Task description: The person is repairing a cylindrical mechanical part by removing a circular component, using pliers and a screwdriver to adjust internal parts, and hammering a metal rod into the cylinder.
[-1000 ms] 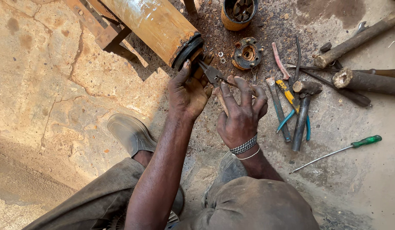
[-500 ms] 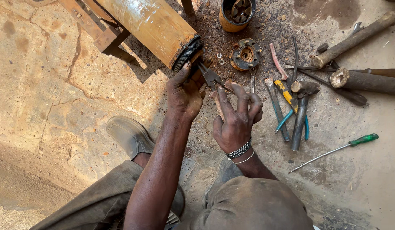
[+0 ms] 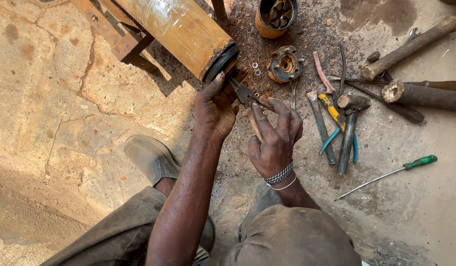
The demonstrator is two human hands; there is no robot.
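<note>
Our left hand (image 3: 215,106) rests its fingers against the black end ring of the rusty yellow cylinder (image 3: 181,29), closed on nothing we can see; our right hand (image 3: 274,135) wraps its fingers around the pliers (image 3: 245,92), nose at the ring, above the floor (image 3: 55,98)

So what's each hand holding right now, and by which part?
The right hand holds the pliers by the handles. The left hand rests at the yellow cylinder's end; whether it grips anything cannot be told.
</note>
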